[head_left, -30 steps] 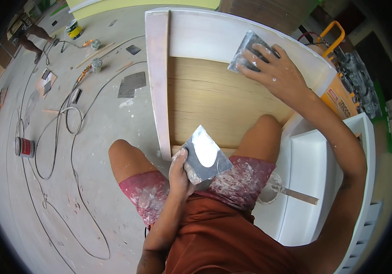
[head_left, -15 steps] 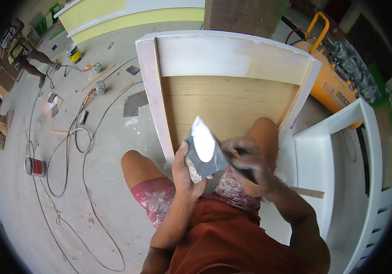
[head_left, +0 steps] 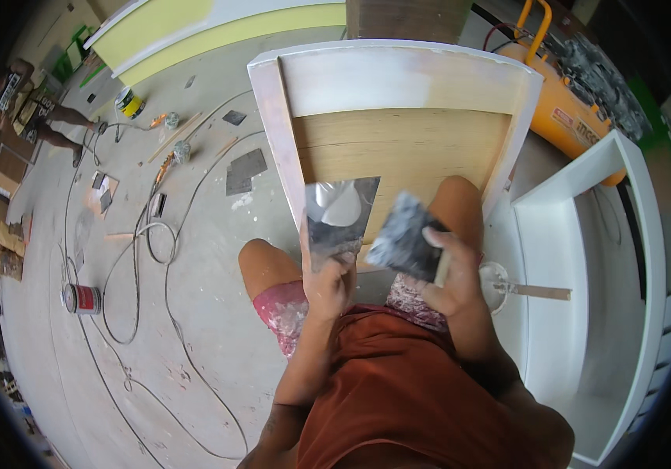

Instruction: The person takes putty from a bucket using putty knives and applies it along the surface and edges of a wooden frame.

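Observation:
A thin dark plate (head_left: 341,238) stands tilted in my left hand (head_left: 328,288), its fingers closed round the lower end. Near the plate's top lies a blob of white putty (head_left: 342,206). My right hand (head_left: 457,273) grips a dark, square putty spreader (head_left: 404,238), its face smeared grey-white and slightly blurred. The two tools are apart, the spreader just right of the plate. Behind them, between my knees, leans a curved wooden panel (head_left: 382,144) with a partly white-coated frame (head_left: 355,76).
To the right stand a white open frame (head_left: 542,234) and a round tub (head_left: 493,283) with a stick (head_left: 540,291) across it. An orange compressor (head_left: 566,117) sits behind. Hoses (head_left: 139,266), a paint can (head_left: 82,298) and dark sheets (head_left: 246,172) lie left. Another person (head_left: 35,105) stands far left.
My right hand has drawn the spreader away from the plate and turned its smeared face into view. The left plate has turned more upright, and its putty now looks smaller. The whole view has shifted slightly.

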A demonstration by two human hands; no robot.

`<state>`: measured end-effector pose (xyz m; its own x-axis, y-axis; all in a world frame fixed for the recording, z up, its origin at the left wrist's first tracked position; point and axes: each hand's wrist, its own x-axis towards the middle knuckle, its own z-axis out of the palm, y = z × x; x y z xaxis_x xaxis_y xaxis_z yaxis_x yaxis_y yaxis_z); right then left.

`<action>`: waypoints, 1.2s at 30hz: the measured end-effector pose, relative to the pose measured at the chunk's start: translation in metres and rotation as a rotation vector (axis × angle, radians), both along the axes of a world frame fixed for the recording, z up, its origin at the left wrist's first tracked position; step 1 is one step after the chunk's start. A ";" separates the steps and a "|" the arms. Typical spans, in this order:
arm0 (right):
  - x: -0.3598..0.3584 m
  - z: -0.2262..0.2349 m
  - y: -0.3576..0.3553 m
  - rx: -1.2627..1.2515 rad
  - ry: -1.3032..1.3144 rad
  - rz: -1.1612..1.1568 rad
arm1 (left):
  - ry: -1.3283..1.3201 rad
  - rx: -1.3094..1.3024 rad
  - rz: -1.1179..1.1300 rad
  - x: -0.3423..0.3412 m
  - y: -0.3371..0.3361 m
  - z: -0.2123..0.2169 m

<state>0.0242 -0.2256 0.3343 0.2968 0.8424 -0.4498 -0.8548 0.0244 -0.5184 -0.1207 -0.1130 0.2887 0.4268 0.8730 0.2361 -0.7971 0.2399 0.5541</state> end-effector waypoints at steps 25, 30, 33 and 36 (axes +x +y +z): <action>0.134 0.026 0.126 -0.553 -2.611 -0.545 | 0.601 -0.167 -0.450 -0.023 -0.010 -0.158; 0.133 -0.024 0.099 -0.572 -2.587 -0.330 | 0.637 -0.140 -0.391 -0.025 0.000 -0.176; 0.139 0.000 0.085 -0.591 -2.507 -0.292 | 0.589 -0.258 -0.359 -0.027 0.000 -0.181; 0.173 0.038 0.088 -0.554 -2.575 -0.534 | 0.648 -0.226 -0.362 -0.023 0.000 -0.183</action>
